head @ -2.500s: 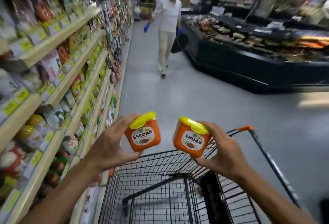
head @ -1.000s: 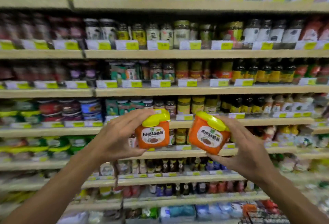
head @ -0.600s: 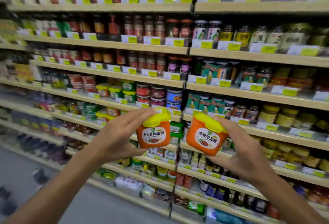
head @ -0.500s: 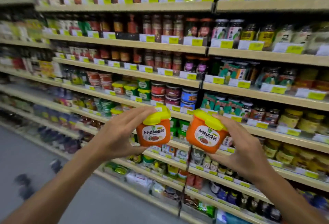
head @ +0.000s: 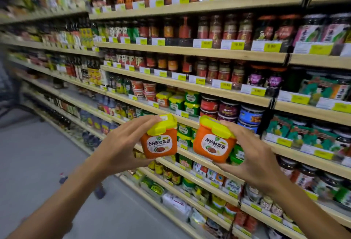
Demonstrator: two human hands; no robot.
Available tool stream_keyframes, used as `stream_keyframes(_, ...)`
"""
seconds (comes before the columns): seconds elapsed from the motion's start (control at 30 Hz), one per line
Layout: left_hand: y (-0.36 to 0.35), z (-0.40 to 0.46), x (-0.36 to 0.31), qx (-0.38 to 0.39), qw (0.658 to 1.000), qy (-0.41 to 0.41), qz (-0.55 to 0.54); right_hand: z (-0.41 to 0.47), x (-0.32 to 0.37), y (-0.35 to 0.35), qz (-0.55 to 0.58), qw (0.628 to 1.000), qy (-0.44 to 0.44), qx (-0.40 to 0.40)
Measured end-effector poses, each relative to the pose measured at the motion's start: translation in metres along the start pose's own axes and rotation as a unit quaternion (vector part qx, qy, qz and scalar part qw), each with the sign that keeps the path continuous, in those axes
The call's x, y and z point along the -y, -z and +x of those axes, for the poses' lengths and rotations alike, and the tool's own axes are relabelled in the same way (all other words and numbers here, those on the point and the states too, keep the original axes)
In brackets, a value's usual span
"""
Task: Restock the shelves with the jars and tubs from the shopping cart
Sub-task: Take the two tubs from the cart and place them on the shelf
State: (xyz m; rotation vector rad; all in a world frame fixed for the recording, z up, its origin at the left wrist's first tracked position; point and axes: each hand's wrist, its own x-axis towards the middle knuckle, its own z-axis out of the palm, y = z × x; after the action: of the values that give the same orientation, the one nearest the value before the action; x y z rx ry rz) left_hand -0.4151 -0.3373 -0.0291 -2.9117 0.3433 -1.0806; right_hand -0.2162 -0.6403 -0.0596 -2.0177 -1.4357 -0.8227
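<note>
Tubs (head: 159, 142) upright, lids up

I turn away from the shopping cart and the open aisle, so both are out of sight now, and I face the shelves (head: 190, 51) of jars at an angle. My left hand (head: 121, 143) and right hand (head: 252, 155) carry the left tub (head: 159, 143) and right tub (head: 213, 143) up from above the cart to in front of the shelves, and the view slides leftward along the rows.
</note>
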Motion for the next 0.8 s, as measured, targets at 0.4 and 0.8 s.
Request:
stream_keyframes(0.4, -0.049, 0.054, 0.13, 0.032, 0.997, 0.024, 0.059, 0.119, -0.074, -0.127, 0.057, 0.998, 0.035, 0.004)
stream_keyframes(0.8, -0.101, 0.045, 0.269, 0.024, 0.999, 0.015, 0.03, 0.193, -0.089, -0.239, 0.022, 0.999, 0.024, 0.02)
